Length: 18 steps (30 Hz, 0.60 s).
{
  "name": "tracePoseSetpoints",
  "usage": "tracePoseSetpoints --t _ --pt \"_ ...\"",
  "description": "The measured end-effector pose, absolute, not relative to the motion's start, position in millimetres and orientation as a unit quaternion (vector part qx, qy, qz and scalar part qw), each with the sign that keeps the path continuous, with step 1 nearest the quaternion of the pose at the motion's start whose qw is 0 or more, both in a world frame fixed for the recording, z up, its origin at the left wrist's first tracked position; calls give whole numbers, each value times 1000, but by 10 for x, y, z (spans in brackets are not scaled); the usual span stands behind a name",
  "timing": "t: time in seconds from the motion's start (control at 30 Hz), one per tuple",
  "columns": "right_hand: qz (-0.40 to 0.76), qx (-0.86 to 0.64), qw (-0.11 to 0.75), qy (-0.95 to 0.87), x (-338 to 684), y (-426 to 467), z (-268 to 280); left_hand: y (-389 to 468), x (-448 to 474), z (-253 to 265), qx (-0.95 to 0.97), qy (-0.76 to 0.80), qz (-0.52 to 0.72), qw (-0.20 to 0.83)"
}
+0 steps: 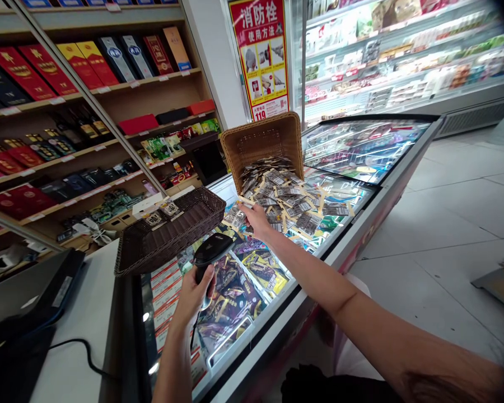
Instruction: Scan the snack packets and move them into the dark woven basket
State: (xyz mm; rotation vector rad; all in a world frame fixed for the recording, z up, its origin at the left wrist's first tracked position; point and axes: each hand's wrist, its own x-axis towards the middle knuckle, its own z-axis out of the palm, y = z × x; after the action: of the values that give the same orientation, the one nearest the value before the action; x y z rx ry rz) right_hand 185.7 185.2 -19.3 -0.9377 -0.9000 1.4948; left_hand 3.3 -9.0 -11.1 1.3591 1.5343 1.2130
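My left hand is wrapped round the handle of a black barcode scanner, whose head points toward the right. Out over the glass lid, my right hand grips a small snack packet with a clear, pale-edged wrapper. Beside that hand, a heap of similar packets spills from a tan wicker basket tipped on its side. To the left lies a dark brown woven tray with a couple of packets at its far side.
Below is a glass-topped freezer holding bagged goods. A white counter with a black monitor-like device stands at left. Shelves of boxes and bottles line the back left. A lit refrigerated case is at back right.
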Motion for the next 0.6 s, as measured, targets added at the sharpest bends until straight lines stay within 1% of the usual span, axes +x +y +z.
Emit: tracePoseSetpoints --t 0.6 --pt "626 -404 542 -388 1877 1796 -150 -126 55 -49 531 597 477 366"
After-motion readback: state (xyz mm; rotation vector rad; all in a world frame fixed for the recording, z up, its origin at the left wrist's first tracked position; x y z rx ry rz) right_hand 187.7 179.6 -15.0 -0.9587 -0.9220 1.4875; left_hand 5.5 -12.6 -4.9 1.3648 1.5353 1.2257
